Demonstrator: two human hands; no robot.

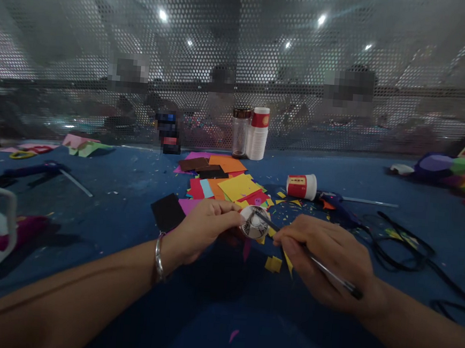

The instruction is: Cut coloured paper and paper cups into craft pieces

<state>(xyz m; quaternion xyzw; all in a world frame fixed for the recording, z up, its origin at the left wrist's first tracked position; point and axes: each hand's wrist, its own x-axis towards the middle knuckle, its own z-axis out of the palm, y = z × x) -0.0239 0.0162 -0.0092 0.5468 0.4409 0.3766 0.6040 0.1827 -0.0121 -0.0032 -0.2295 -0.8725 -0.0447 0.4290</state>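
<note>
Pinched in my left hand (208, 228) is a round white paper piece (250, 227) with black lines drawn on its face; I cannot tell whether it is flat or the end of a cup. My right hand (326, 259) grips a pen (333, 276) with a clear barrel, its tip touching or just above the white face. Just beyond my hands lies a heap of coloured paper sheets (237, 187). A black paper square (168, 212) rests near my left wrist, and yellow scraps (273, 263) lie between my hands.
A red-and-white paper cup (302, 186) lies on its side beside a blue glue gun (340, 206) with a black cable (394, 262). A glass jar (240, 134) and stacked cups (258, 136) stand behind. Another glue gun (51, 168) and scissors (27, 154) are at left.
</note>
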